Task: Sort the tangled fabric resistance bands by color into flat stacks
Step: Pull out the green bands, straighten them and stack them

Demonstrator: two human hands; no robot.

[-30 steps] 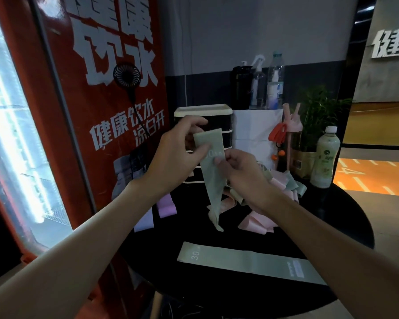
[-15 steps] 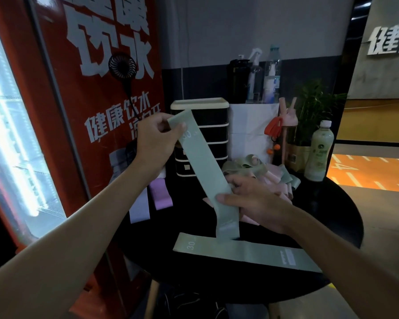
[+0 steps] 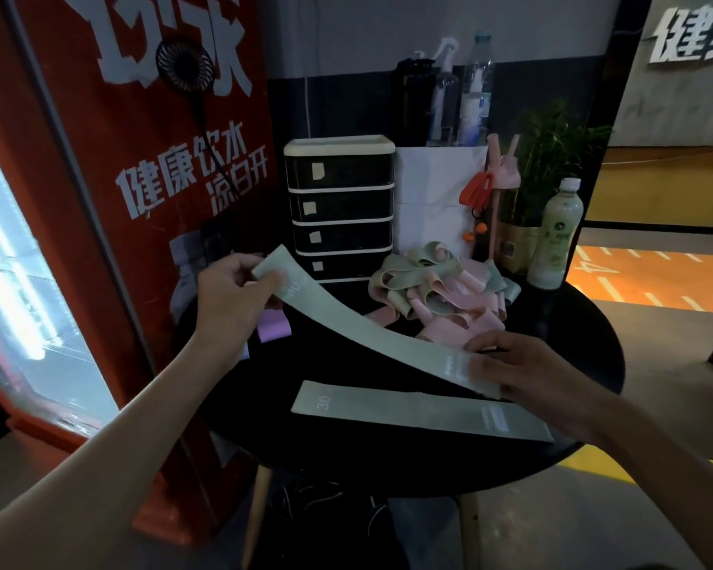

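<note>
Closest in, a flat green band printed "30" lies stretched across the near side of the round black counter, number end to the left, label end to the right.

Just above it comes the right grip, clamped on the labelled end of a second green band. The fingers lie over the top of the fabric and are a little blurred. That end hovers just over the flat band's right half, though I can't tell if the two touch.

Follow the held band up and left: it runs in one long shallow arc, untwisted, off the counter all the way. At its far end is the left grip, thumb and fingers pinched together on the tip, with the "30" print showing just beyond them. So the band spans from grip to grip, the left end high and the right end low.

Beneath the left wrist a purple band lies on the counter.

Further back sits the tangled pile, green and pink loops knotted together, clear of both hands.

Behind that are a black drawer unit with a cream top, a white paper bag, orange scissors, a pale drink bottle and a potted plant. To the far left is a red cabinet with white lettering and a small black fan on it.
</note>
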